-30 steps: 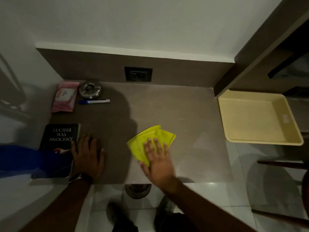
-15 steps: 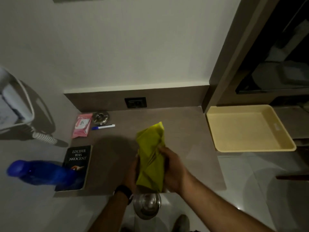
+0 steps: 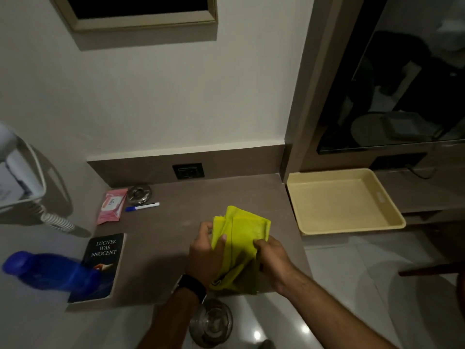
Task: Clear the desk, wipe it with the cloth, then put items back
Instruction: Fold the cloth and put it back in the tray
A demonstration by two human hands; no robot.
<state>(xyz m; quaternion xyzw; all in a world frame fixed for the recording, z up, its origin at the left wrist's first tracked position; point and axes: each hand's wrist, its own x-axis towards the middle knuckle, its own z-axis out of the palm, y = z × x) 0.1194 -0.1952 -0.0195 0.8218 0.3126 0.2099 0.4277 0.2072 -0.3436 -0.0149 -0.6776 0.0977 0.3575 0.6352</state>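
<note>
Above the near edge of the desk (image 3: 176, 238), the left hand (image 3: 205, 258) and right hand (image 3: 273, 260) both pinch the yellow cloth (image 3: 241, 245), holding it up off the top. Farther left lies a black book (image 3: 100, 268) with a blue bottle (image 3: 47, 272) on it. At the back sit a pen (image 3: 142, 207), a pink packet (image 3: 112, 205) and a round metal dish (image 3: 139, 193). Off to the right is a yellow tray (image 3: 377, 224).

Hotel room, at the built-in vanity counter.
You stood before a brown counter (image 3: 226, 197) fixed to the wall, with a wall-mounted hair dryer (image 3: 17, 177) on its coiled cord, a recessed socket (image 3: 188, 170), a metal ashtray (image 3: 139, 194), a cream tray (image 3: 344, 200) and a dark TV screen (image 3: 402, 96) beside it.
</note>
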